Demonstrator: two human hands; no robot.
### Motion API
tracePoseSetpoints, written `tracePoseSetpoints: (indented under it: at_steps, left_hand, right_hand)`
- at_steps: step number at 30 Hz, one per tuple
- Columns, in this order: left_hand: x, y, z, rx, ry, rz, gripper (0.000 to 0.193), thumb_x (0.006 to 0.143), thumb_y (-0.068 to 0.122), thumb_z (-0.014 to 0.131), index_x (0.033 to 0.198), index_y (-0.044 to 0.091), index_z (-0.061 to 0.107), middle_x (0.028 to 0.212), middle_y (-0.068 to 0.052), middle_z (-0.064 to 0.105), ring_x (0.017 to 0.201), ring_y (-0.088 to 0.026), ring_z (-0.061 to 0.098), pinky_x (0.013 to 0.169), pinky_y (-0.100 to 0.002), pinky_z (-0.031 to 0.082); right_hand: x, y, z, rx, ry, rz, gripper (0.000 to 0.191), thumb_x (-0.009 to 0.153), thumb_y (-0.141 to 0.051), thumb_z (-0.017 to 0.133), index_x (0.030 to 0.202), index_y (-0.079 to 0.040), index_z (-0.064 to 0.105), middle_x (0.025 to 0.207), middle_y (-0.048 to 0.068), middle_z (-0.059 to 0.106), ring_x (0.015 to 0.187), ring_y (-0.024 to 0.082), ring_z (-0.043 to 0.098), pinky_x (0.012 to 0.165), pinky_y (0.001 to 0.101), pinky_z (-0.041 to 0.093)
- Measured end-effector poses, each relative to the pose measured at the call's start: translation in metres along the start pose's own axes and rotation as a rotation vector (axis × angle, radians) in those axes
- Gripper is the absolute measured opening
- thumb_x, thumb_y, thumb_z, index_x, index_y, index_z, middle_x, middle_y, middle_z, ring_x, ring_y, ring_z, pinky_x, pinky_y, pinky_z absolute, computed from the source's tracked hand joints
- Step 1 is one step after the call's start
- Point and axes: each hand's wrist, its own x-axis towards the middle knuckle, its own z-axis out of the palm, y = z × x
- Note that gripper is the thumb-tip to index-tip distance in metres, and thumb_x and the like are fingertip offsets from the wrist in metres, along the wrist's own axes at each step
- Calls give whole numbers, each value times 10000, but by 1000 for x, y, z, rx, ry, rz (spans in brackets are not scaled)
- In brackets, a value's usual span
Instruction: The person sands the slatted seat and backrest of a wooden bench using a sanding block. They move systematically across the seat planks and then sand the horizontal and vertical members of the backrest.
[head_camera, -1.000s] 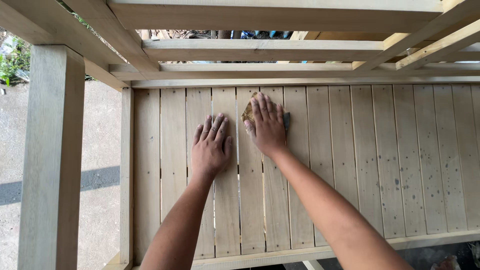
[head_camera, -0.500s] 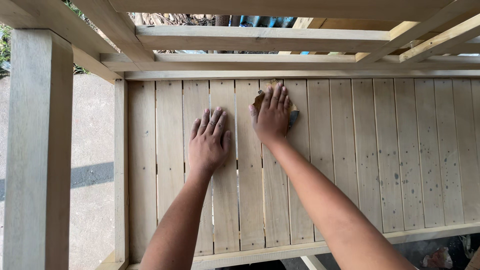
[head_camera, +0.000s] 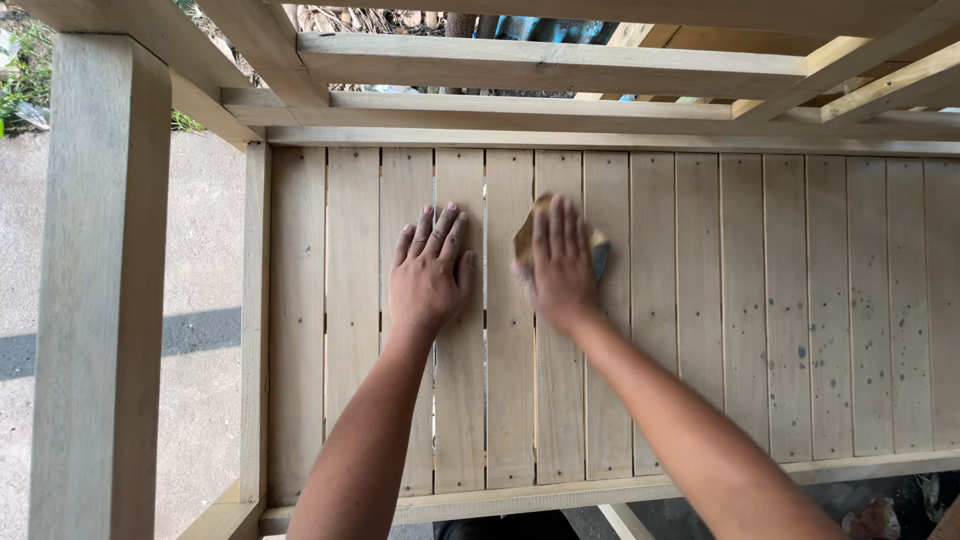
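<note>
Both hands lay on the pale slatted wooden panel (head_camera: 760, 300): my left hand (head_camera: 430, 272) stayed flat, fingers spread, bracing. My right hand (head_camera: 560, 262), blurred, pressed flat on the tan folded sanding sheet (head_camera: 527, 238) under its fingers; since a second ago it had slid nearer the left, so sanding continued along those slats.

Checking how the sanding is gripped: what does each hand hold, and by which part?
The right hand presses a sheet of sandpaper flat under its palm and fingers. The left hand holds nothing, lying flat on the wooden slats.
</note>
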Motion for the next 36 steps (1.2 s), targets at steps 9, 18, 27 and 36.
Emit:
tracePoseSetpoints:
  at_steps: [9, 18, 27, 36]
  left_hand:
    - [3, 0, -2, 2, 21, 17, 523, 1037, 363, 462, 1516, 159, 505, 1609, -37, 439, 1511, -269, 350, 1242, -463, 232]
    - [0, 0, 0, 13, 24, 17, 520, 1035, 361, 463, 1516, 170, 513, 1609, -28, 451, 1515, -262, 349, 1243, -459, 227]
    - [-1, -3, 4, 34, 44, 34, 516, 1052, 367, 463, 1527, 171, 511, 1612, -29, 445, 1520, -261, 338, 1247, -446, 221]
    - [-20, 8, 19, 82, 140, -86, 481, 1078, 295, 421, 1526, 154, 524, 1606, -34, 454, 1505, -275, 340, 1233, -446, 230]
  right_hand:
    - [7, -3, -11, -64, -158, -106, 777, 1059, -604, 230, 1647, -119, 80, 1719, 143, -18, 1579, 282, -45, 1270, 497, -38]
    - [-84, -41, -20, -100, -192, -272, 726, 1023, -684, 185, 1633, -326, 21, 1705, 77, -110, 1567, 276, -113, 1238, 547, -85]
    - [-37, -24, -4, -51, -190, 3, 763, 1020, -717, 145, 1653, -312, 17, 1723, 61, -111, 1579, 267, -135, 1252, 616, -78]
    - [-96, -54, -11, -56, -196, -157, 726, 1041, -668, 122, 1651, -288, 15, 1711, 60, -151, 1566, 271, -141, 1239, 626, -74]
